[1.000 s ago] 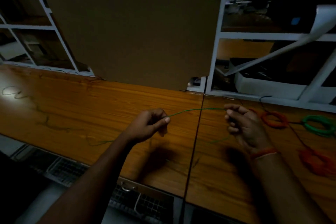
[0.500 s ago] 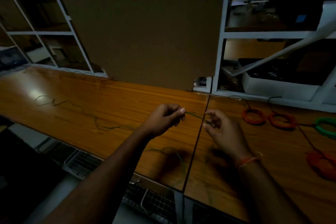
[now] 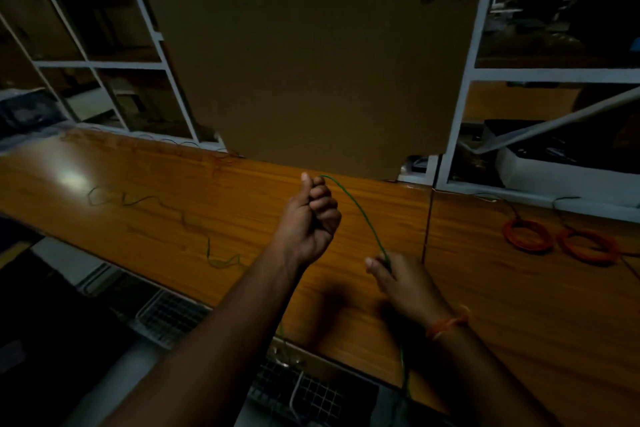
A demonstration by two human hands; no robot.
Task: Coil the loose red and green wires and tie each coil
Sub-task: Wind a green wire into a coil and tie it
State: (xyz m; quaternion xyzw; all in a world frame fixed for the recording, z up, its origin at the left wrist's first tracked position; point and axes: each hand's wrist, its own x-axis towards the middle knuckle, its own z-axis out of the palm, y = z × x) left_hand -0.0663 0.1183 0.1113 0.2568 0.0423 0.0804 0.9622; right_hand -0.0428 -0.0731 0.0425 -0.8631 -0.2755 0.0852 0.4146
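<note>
Wooden bench (image 3: 138, 191), left hand (image 3: 308, 222) now raised, right hand (image 3: 401, 282) lowered, both pinching green wire (image 3: 360, 211).

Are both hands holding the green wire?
Yes, the left hand and the right hand each grip the green wire stretched between them.

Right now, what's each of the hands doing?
Left hand: fingers curled, gripping the green wire.
Right hand: pinching the same green wire lower down.
</note>
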